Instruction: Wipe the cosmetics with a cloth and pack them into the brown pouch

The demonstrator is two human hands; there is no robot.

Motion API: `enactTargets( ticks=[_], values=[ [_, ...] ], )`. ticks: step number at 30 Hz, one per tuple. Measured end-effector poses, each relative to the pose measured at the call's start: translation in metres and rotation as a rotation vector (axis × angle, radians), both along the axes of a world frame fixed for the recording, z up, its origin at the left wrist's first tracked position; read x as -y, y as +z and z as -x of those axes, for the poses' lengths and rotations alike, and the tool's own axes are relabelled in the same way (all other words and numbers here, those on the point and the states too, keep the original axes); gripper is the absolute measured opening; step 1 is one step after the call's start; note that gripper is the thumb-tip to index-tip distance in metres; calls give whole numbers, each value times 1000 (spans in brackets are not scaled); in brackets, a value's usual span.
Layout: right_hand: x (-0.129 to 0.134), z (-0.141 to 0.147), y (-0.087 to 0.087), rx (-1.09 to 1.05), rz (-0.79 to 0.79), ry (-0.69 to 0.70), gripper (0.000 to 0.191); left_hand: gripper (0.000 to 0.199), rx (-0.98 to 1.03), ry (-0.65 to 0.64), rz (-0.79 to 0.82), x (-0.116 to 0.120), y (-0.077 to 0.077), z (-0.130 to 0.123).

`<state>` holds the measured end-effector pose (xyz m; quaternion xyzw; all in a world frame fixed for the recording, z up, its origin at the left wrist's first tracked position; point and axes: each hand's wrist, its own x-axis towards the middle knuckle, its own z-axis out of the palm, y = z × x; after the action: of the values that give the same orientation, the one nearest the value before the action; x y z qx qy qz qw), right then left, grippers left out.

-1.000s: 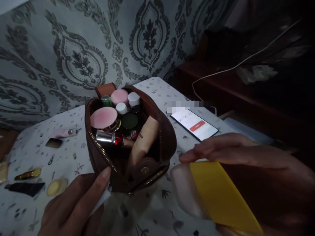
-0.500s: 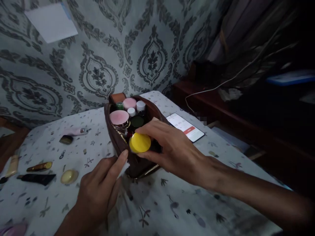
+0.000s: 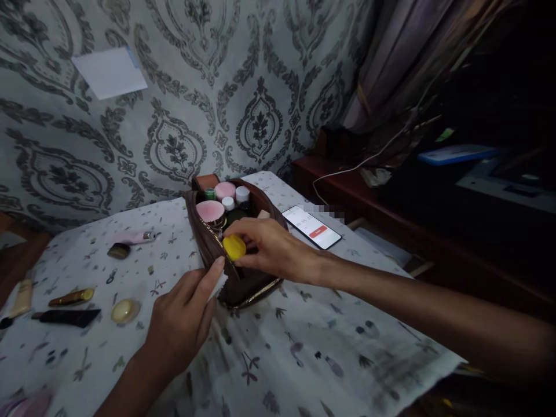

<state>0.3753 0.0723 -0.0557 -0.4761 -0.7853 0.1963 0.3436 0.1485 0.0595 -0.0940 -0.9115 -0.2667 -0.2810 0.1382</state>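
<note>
A brown zippered pouch (image 3: 208, 252) lies open on the patterned cloth. Inside its mouth, my right hand (image 3: 269, 246) grips a small yellow round container (image 3: 234, 247) between thumb and fingers. At the pouch's near left side is my left hand (image 3: 185, 315), fingers curled and the index fingertip close to the zipper edge. A white tissue-like piece (image 3: 219, 285) shows between its fingers and the pouch. Packed in the pouch are a pink round compact (image 3: 210, 211), a pink-lidded jar (image 3: 225, 190), white-capped containers (image 3: 242, 194) and a green-capped one (image 3: 209, 194).
On the left of the cloth lie a pink tube (image 3: 132, 237), a dark cap-like piece (image 3: 118, 250), a gold tube (image 3: 72, 297), a black tube (image 3: 69, 317), a beige tube (image 3: 22, 298) and a pale round pot (image 3: 124, 311). A lit phone (image 3: 311, 227) rests right of the pouch.
My right hand has moved the yellow container slightly left and lower into the pouch, near the zipper edge. My left hand stays beside the pouch. The camera view has shifted a little.
</note>
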Motion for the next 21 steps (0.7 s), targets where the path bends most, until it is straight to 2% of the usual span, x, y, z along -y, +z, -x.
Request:
enactTargets(
  ticks=[5,11,14,21],
  values=[
    [-4,14,2,236,1,44,21,48,-4,5,0,0,-1,1],
    [-4,23,10,450,57,16,30,47,1,8,5,1,-3,0],
    [-5,23,8,471,53,16,29,45,10,14,-7,0,-2,-1],
    [-5,18,7,413,61,114,12,46,-1,10,-15,1,-2,1]
  ],
)
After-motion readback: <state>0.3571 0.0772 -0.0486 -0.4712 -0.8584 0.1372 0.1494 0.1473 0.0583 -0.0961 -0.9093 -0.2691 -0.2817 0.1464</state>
